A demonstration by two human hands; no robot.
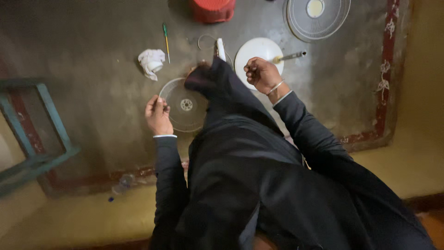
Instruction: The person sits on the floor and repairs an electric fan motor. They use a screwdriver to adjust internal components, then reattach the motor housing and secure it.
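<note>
From the head camera, looking straight down, two bare hands in dark sleeves work over a grey concrete floor (92, 55). The left hand (158, 115) has its fingers curled together, pinching the rim of a round wire fan guard (184, 105) that lies flat on the floor, partly hidden under the person's dark clothing. The right hand (262, 74) is closed in a loose fist above a round white disc-shaped fan base (255, 51); whether it grips anything cannot be told.

There are two wire guards: the second round wire fan guard with a pale centre (317, 16) lies well apart at the top. One metal rod (290, 57) rests beside the white base. One green-handled screwdriver (166, 40), one crumpled white cloth (151, 62), one red plastic stool (213, 9) and one blue-green wooden frame (37, 134) also show.
</note>
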